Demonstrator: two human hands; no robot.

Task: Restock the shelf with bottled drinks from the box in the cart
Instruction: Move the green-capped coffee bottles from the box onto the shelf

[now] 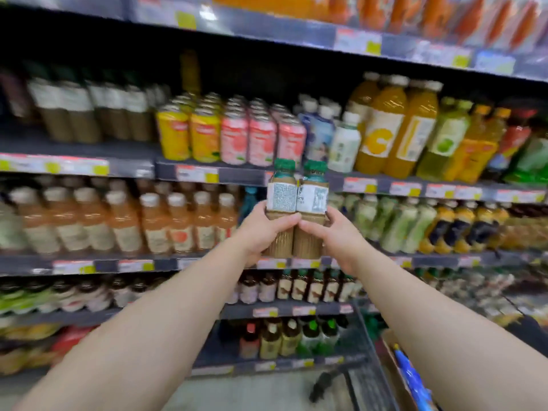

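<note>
I hold two brown bottled drinks with green caps and white labels side by side, upright, in front of the shelf. My left hand (264, 229) grips the left bottle (281, 200) around its lower body. My right hand (338, 232) grips the right bottle (311, 200) the same way. The bottles hover before a gap in the middle shelf (166, 264), between peach-coloured bottles on the left and green ones on the right. The cardboard box (394, 360) sits in the cart (364, 351) at the bottom right, mostly hidden by my right forearm.
The shelving holds rows of drinks: yellow and pink cans (231, 134), large orange juice bottles (394, 129), peach bottles (127, 226), small dark bottles (308, 289) lower down. A blue item (412, 378) lies in the box. Grey floor shows below.
</note>
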